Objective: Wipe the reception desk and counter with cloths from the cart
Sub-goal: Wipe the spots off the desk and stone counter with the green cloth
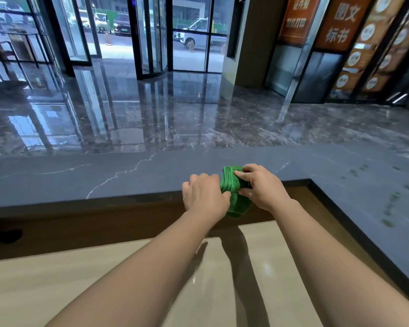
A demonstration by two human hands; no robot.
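Fingers of left hand [204,194] and right hand [261,187] clamp one green cloth [229,182] (at the tabletop [104,178] edge); upper-right sign [345,22] seemingly reads 图文标书.

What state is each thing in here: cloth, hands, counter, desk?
cloth: folded, held at the counter's near edge.
left hand: grips the cloth's left side.
right hand: pinches the cloth's right side.
counter: dark stone, smudge marks on its right part.
desk: pale, shiny.

orange sign [298,18] reading 证件照, neighbouring sign [344,22] reading 图文, 标书
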